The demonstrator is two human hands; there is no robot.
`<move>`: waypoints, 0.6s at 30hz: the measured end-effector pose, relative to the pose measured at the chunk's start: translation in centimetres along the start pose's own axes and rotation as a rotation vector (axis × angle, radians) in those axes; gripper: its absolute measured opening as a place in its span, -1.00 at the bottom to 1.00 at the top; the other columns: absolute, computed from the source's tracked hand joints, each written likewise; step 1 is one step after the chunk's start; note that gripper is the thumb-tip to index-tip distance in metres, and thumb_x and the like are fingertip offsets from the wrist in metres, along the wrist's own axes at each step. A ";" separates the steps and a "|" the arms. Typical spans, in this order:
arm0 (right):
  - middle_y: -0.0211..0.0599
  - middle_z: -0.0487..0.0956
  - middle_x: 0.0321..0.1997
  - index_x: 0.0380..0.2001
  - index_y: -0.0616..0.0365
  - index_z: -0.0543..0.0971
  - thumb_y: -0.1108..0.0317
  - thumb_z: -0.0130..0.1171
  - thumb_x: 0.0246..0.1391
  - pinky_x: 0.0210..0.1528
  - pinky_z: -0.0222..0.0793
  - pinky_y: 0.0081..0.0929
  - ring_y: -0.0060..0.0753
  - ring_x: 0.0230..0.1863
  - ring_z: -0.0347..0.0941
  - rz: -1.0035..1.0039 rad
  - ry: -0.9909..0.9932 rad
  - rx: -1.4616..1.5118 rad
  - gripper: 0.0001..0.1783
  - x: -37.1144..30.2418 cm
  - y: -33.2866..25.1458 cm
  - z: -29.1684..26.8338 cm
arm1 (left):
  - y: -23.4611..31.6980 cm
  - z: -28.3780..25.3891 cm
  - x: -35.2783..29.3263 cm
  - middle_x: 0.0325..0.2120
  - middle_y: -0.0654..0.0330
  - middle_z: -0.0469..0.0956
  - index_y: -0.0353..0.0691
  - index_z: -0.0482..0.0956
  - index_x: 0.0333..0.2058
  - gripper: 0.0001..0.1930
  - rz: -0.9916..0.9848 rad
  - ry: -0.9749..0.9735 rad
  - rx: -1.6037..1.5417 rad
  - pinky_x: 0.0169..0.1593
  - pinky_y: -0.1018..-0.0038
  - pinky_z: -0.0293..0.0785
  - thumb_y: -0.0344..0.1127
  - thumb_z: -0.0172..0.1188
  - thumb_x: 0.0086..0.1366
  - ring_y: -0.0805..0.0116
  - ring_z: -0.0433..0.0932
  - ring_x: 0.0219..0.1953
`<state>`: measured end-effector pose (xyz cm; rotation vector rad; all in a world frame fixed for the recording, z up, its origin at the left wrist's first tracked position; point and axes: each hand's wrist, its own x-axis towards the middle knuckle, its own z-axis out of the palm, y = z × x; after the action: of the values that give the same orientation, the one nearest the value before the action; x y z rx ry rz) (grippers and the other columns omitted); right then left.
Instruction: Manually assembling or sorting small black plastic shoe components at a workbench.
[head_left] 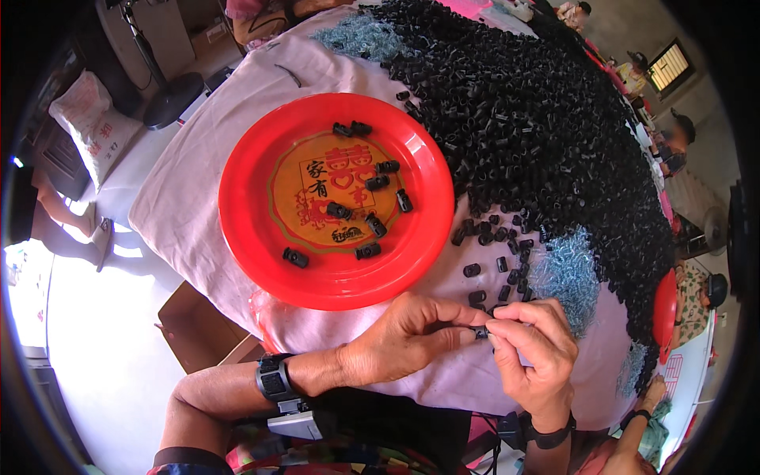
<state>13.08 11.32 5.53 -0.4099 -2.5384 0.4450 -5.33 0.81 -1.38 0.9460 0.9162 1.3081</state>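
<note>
In front of me, a small black plastic cord lock [480,333] is pinched between the thumb and forefinger of my left hand [404,336]. My right hand [538,352] meets it from the other side, its thumb and fingertips closed at the end of the same piece. The fingers cover most of it, so its finer parts are hidden. Just beyond my left hand lies a round red plate [336,289] with several black cord locks [295,257] spread over it. Loose black barrel pieces [473,270] lie on the cloth past my fingertips.
A large heap of black pieces [522,111] covers the far right of the pink cloth [190,190]. Small metal springs lie in a near pile [566,273] and a far pile [360,37]. An open cardboard box [198,328] stands at the left edge. Other people sit along the right.
</note>
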 end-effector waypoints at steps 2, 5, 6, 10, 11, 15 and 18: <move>-0.26 0.67 -0.21 -0.27 0.21 0.72 0.56 0.41 -0.04 -0.29 0.51 -0.37 -0.22 -0.28 0.58 -0.062 0.024 -0.034 -0.80 -0.1 -0.1 0.4 | 0.0 -0.1 0.0 -0.09 0.25 0.72 -0.35 0.64 0.10 -0.72 -0.004 -0.024 0.012 0.12 0.55 0.53 -0.40 0.21 0.48 0.66 0.53 -0.04; -0.27 0.67 -0.21 -0.26 0.21 0.72 0.57 0.40 -0.04 -0.28 0.51 -0.37 -0.21 -0.28 0.58 -0.075 0.050 -0.060 -0.79 -0.4 -0.5 0.6 | -0.1 -0.2 0.0 -0.11 0.28 0.71 -0.35 0.64 0.11 -0.72 -0.038 -0.033 -0.086 0.09 0.57 0.52 -0.42 0.20 0.49 0.66 0.53 -0.05; -0.27 0.67 -0.21 -0.26 0.21 0.72 0.57 0.40 -0.04 -0.28 0.51 -0.37 -0.21 -0.28 0.58 -0.076 0.049 -0.060 -0.79 -0.5 -0.4 0.6 | -0.2 -0.2 0.0 -0.11 0.28 0.71 -0.35 0.64 0.11 -0.72 -0.037 -0.033 -0.087 0.09 0.57 0.52 -0.42 0.20 0.49 0.66 0.53 -0.05; -0.26 0.68 -0.19 -0.24 0.20 0.73 0.57 0.40 -0.06 -0.26 0.53 -0.35 -0.20 -0.27 0.59 -0.049 0.075 -0.047 -0.75 -0.7 -0.3 0.6 | -0.2 -0.2 0.0 -0.16 0.37 0.68 -0.32 0.64 0.11 -0.72 -0.087 -0.059 -0.167 -0.03 0.63 0.49 -0.43 0.19 0.49 0.71 0.49 -0.13; -0.26 0.68 -0.19 -0.23 0.19 0.73 0.57 0.40 -0.06 -0.25 0.54 -0.34 -0.20 -0.26 0.59 -0.049 0.077 -0.062 -0.75 -0.8 -0.4 0.5 | -0.2 -0.2 0.0 -0.18 0.39 0.67 -0.31 0.64 0.12 -0.72 -0.106 -0.065 -0.182 -0.07 0.65 0.48 -0.44 0.19 0.49 0.72 0.48 -0.16; -0.26 0.67 -0.19 -0.25 0.20 0.72 0.56 0.39 -0.06 -0.24 0.55 -0.33 -0.19 -0.25 0.60 -0.081 0.061 -0.137 -0.77 -0.6 -0.9 0.5 | 0.1 -0.3 -0.1 -0.20 0.42 0.66 -0.29 0.65 0.11 -0.73 -0.125 -0.055 -0.187 -0.12 0.67 0.47 -0.44 0.20 0.49 0.74 0.46 -0.20; -0.26 0.67 -0.19 -0.26 0.21 0.72 0.56 0.39 -0.06 -0.23 0.55 -0.32 -0.19 -0.25 0.59 -0.113 0.048 -0.159 -0.78 -0.6 -0.9 0.5 | 0.0 -0.2 -0.1 -0.21 0.42 0.66 -0.29 0.66 0.10 -0.73 -0.129 -0.037 -0.191 -0.13 0.67 0.47 -0.45 0.20 0.49 0.73 0.46 -0.22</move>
<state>13.13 10.23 5.21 -0.3291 -2.5431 0.1895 -5.52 0.74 -1.49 0.7483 0.7948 1.2405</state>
